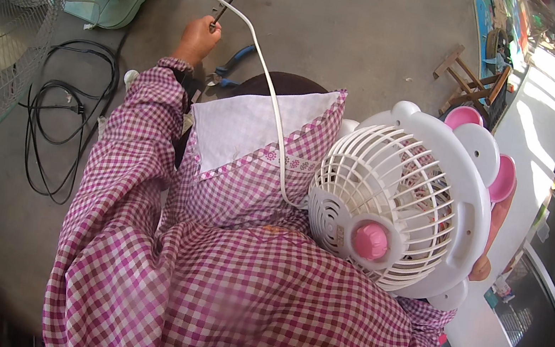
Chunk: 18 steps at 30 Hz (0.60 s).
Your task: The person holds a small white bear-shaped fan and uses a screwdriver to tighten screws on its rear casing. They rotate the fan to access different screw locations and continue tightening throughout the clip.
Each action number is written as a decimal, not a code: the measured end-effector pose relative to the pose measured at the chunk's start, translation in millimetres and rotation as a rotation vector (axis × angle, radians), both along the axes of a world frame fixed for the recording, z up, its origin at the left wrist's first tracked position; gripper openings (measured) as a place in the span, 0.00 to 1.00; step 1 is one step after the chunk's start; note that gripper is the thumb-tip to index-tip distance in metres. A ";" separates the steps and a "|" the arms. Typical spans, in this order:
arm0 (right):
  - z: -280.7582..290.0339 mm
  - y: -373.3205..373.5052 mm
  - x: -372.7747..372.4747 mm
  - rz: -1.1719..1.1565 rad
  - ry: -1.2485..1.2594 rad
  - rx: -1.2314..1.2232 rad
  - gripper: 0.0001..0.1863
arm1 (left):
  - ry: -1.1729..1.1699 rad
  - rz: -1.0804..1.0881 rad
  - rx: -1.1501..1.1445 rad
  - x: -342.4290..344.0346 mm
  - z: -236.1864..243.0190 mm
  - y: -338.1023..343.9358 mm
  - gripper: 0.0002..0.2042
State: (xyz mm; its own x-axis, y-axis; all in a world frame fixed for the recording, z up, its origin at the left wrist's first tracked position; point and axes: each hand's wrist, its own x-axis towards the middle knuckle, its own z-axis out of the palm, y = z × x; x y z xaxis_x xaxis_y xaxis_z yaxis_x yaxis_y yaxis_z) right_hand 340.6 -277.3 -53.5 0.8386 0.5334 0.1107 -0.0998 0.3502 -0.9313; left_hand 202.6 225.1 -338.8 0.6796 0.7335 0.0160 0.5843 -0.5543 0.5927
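My left hand (198, 39) reaches forward above the floor, closed on a thin dark screwdriver-like tool (225, 8). A white fan (389, 197) with pink knob and pink ear pieces rests on my lap at the right, grille up. Its white cord (270, 79) runs from it past my left hand. Skin (494, 235) shows at the fan's right edge; my right hand is mostly hidden there, its fingers unclear. A checked pink cloth with white lining (247, 133) lies left of the fan. Blue-handled pliers (235, 59) lie beyond my lap.
A pale green fan base (127, 0) and wire guard (0, 60) stand at the left, beside a coiled black cable (47, 132) on the grey floor (398, 41). Wooden pieces (470, 87) and mixed items lie at the upper right, along a white strip with sunlight.
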 end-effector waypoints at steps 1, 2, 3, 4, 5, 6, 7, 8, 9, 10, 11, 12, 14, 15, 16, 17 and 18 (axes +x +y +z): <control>1.9 -1.2 0.5 -0.003 0.005 -0.004 0.69 | -0.047 0.046 -0.190 -18.3 1.7 -12.6 0.07; 5.3 -2.7 -0.9 0.030 0.033 -0.044 0.69 | -0.165 0.063 -0.330 -29.7 5.1 -21.9 0.07; 8.7 -3.5 -2.4 0.021 0.020 -0.014 0.69 | -0.214 0.117 -0.509 -47.6 9.2 -35.0 0.07; 12.0 -3.9 -4.3 -0.024 0.002 -0.006 0.69 | -0.262 0.149 -0.604 -62.9 15.1 -45.5 0.07; 15.1 -4.5 -7.6 -0.046 0.005 0.004 0.67 | -0.312 0.179 -0.705 -76.3 21.8 -55.5 0.07; 13.0 -1.4 -6.4 -0.036 -0.028 0.073 0.64 | -0.342 0.187 -0.730 -86.2 29.2 -65.5 0.07; 12.6 0.4 -6.2 -0.039 -0.006 0.048 0.61 | -0.372 0.194 -0.755 -90.6 37.3 -73.0 0.06; 7.6 5.2 -3.7 -0.006 0.008 0.068 0.57 | -0.369 0.235 -0.803 -99.6 48.2 -83.3 0.06; 6.2 7.7 -1.9 0.001 0.011 0.042 0.53 | -0.431 0.195 -0.826 -94.7 59.2 -88.3 0.06; 4.0 11.0 -0.1 0.034 -0.007 0.081 0.49 | -0.485 0.172 -0.863 -91.6 74.2 -93.9 0.05; 6.6 11.7 -0.3 0.074 0.004 0.097 0.45 | -0.519 0.165 -0.911 -87.0 92.7 -99.4 0.05; 9.2 12.8 0.3 0.161 -0.019 0.151 0.40 | -0.607 0.091 -0.944 -81.2 114.7 -105.5 0.05; 18.8 13.7 1.1 0.166 -0.116 0.057 0.31 | -0.742 -0.025 -1.028 -63.0 165.5 -120.5 0.05; 24.6 13.7 4.0 0.141 -0.146 -0.029 0.30 | -0.744 -0.130 -1.086 -45.9 189.6 -130.1 0.05; 31.0 14.1 12.2 0.151 -0.147 -0.071 0.28 | -0.745 -0.237 -1.141 -27.3 213.9 -140.7 0.04; 36.8 13.6 20.8 0.201 -0.149 -0.120 0.27 | -0.746 -0.336 -1.188 -7.9 236.7 -153.8 0.04; 41.1 13.3 30.1 0.255 -0.127 -0.139 0.27 | -0.739 -0.433 -1.197 10.5 257.2 -169.8 0.04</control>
